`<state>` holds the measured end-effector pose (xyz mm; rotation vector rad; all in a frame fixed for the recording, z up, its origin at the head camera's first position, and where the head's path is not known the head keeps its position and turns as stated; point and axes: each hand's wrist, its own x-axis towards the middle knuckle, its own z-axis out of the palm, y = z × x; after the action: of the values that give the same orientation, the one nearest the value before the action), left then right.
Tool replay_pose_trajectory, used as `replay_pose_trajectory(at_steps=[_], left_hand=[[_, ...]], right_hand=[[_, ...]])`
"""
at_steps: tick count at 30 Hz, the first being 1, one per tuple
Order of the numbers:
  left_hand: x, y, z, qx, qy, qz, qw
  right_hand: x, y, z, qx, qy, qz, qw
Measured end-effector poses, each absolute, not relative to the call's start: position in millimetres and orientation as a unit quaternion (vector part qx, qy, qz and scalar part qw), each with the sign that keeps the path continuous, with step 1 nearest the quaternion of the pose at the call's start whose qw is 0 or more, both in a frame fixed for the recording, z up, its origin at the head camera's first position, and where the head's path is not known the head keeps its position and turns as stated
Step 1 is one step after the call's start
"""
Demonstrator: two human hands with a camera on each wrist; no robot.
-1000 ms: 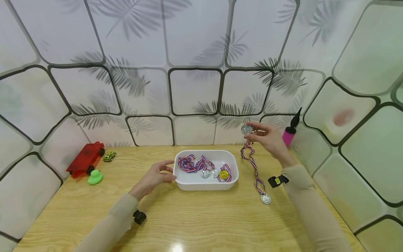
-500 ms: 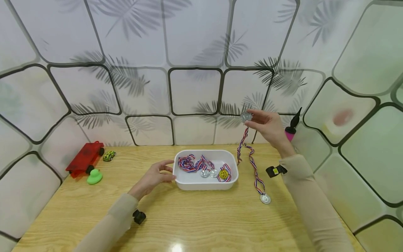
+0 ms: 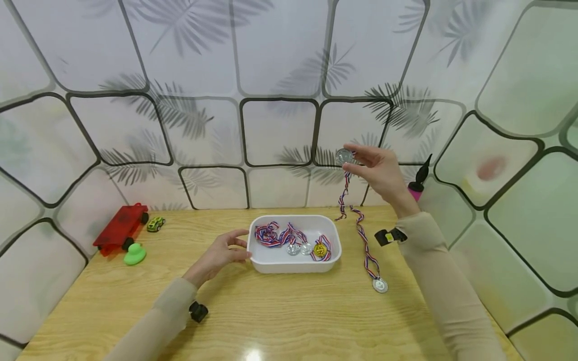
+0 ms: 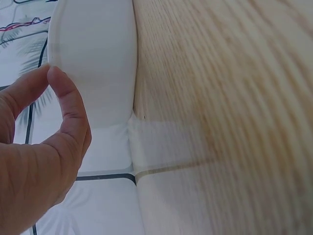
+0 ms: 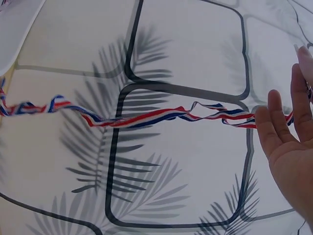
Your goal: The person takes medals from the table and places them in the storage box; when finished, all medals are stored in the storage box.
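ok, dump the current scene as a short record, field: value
left hand: pinching rim of white tray
right hand: holding silver medal up above table, striped ribbon hanging
tray contents: two silver medals, gold medal, bunched ribbons
right of tray: loose silver medal on table, its ribbon stretched toward the back
table, back left: red wheeled toy, small toy car, green duck
back right: pink-and-black object, partly hidden by right arm

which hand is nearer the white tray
Left. Your left hand pinches the white tray by its left rim; your right hand, raised past the tray's right end, holds a medal.
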<state>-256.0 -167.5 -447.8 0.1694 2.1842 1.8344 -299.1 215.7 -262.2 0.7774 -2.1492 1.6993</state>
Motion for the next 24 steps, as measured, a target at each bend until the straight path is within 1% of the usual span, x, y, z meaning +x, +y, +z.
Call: replay_pose_trajectory(at_steps=[7, 10, 17, 24], left_hand=[[-255, -168, -447, 0.061, 0.758, 0.633, 0.141], [-255, -168, -446, 0.066, 0.760, 0.631, 0.142], [-254, -168, -447, 0.061, 0.759, 0.633, 0.143], [-253, -168, -446, 0.065, 0.757, 0.634, 0.144]], right_hand=[[-298, 202, -264, 0.287, -0.761, 0.567, 0.131], [-301, 196, -273, 0.289, -0.770, 0.557, 0.118], [-304, 185, -299, 0.274, -0.787, 0.549, 0.063], [-305, 171, -318, 0.291, -0.779, 0.554, 0.035]])
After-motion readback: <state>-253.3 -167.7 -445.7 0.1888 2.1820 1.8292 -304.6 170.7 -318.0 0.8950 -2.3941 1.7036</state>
